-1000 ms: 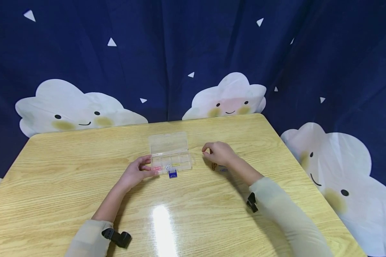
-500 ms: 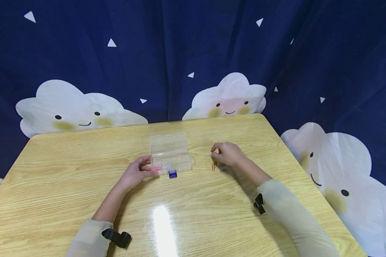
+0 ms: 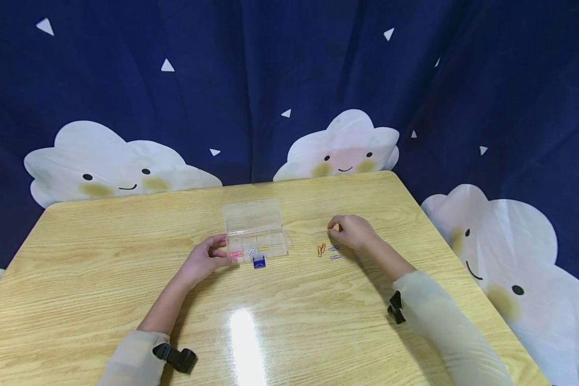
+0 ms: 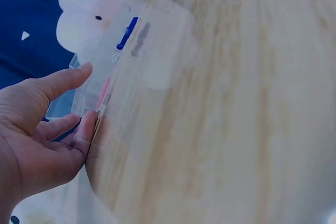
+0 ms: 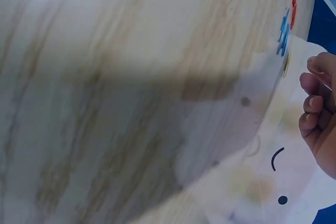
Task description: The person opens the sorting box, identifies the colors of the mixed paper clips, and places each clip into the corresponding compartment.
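Note:
My left hand (image 3: pixel 207 258) holds the left end of a clear plastic compartment box (image 3: pixel 282 249), thumb at the front and fingers along the side. The lid (image 3: pixel 253 215) stands raised, and a blue latch (image 3: pixel 259 262) juts from the front. Pink paper clips (image 3: pixel 236 253), white paper clips (image 3: pixel 251 251) and a yellow paper clip (image 3: pixel 264 247) lie in separate compartments. Right of the box, my right hand (image 3: pixel 354 231) hovers with fingers loosely bent, nothing visible between them. Close by lie red paper clips (image 3: pixel 321 250) and blue paper clips (image 3: pixel 335 257). A yellow paper clip (image 5: pixel 286 64) shows near the fingertips in the right wrist view.
The wooden table (image 3: pixel 125 257) reaches back to a dark blue curtain (image 3: pixel 251 80) printed with clouds. A bright light reflection (image 3: pixel 245 343) lies on the table's front part. Each sleeve wears a black strap (image 3: pixel 176 357).
My right hand has moved to the right, away from the box, uncovering the red and blue paper clips. The left hand and the box have stayed in place.

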Available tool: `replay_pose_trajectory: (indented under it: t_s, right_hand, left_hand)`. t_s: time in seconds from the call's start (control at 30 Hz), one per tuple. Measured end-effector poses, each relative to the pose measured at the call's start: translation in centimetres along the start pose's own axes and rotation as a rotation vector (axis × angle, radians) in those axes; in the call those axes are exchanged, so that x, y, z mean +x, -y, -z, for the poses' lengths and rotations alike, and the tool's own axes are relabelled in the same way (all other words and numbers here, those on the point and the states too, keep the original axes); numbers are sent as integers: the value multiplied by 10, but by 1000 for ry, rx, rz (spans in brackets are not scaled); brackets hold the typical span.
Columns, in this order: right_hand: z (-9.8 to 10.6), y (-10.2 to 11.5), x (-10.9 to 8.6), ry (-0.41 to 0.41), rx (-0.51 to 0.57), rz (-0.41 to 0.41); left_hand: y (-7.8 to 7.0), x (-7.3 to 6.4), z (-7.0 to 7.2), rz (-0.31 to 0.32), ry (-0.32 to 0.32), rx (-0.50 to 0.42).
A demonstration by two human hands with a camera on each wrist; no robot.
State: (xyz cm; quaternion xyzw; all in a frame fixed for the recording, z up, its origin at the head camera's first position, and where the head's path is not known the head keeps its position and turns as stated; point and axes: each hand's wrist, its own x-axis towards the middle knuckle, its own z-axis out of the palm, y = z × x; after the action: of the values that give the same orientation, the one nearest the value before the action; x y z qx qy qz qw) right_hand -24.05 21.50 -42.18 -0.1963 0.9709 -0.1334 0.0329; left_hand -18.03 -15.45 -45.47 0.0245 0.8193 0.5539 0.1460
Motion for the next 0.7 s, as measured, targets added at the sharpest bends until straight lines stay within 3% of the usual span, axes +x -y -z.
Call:
replay_pose_trajectory:
  t_s: [0.7]
  right_hand:
    - [-13,-15,0,-12,10,-56]
  left_hand:
    - [-1,-1,-1,5,-6,19]
